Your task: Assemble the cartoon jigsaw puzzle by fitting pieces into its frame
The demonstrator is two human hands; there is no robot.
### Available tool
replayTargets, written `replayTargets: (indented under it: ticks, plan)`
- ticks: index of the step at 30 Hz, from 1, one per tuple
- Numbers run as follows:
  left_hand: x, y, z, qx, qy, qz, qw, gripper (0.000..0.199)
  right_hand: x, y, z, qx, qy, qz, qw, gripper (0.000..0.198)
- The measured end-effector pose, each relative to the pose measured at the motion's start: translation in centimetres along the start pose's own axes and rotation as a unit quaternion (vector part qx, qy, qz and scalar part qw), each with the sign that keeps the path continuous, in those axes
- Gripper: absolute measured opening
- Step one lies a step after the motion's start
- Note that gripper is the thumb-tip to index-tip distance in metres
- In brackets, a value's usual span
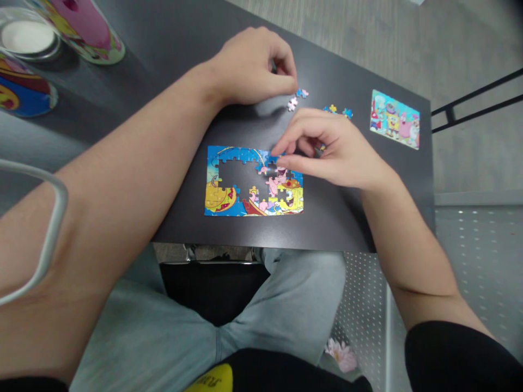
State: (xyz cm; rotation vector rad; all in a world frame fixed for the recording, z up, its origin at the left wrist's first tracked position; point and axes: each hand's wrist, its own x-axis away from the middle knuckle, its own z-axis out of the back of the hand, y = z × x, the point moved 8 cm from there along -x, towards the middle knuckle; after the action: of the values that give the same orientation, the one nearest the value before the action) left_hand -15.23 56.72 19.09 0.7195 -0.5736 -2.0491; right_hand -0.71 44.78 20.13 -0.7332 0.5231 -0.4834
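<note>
A partly assembled jigsaw puzzle [220, 203] with bright cartoon pictures lies on the dark table, with gaps in its middle. My right hand [333, 149] hovers at its upper right edge, thumb and index fingertip slightly apart, with nothing visible between them. Beyond the puzzle, my left hand [257, 68] has thumb and fingers closed together beside loose puzzle pieces [292, 104]; whether the fingertips grip one is hidden. More loose pieces [347, 112] lie behind my right hand. A bit of colour shows between the right hand's curled fingers, too small to name.
A cartoon picture card [394, 120] lies at the table's right. Two cartoon-printed cylinders [87, 32] and a round glass container with white contents [28, 38] stand at the far left. A grey curved band [57, 212] crosses the left edge. Black rails [478, 100] are beyond the right edge.
</note>
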Motion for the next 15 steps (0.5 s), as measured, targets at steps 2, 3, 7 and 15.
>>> replayTargets:
  ticks: [2, 3, 7, 15]
  plan:
    - [0.1, 0.1, 0.1, -0.007, -0.011, -0.003, 1.0, 0.03, 0.1, 0.6, 1.5, 0.011, 0.042, -0.061, 0.997, 0.05]
    - [0.1, 0.1, 0.1, -0.011, -0.017, -0.005, 1.0, 0.032, 0.2, 0.9, 2.1, 0.018, 0.055, -0.09, 0.994, 0.055]
    - [0.1, 0.0, 0.3, -0.015, -0.024, 0.007, 1.0, 0.034, 0.2, 1.3, 1.8, 0.028, 0.024, -0.096, 0.995, 0.054]
    - [0.1, -0.1, -0.1, -0.017, -0.019, 0.016, 1.0, 0.03, 0.1, 1.4, -1.7, 0.023, -0.066, -0.006, 0.998, 0.054]
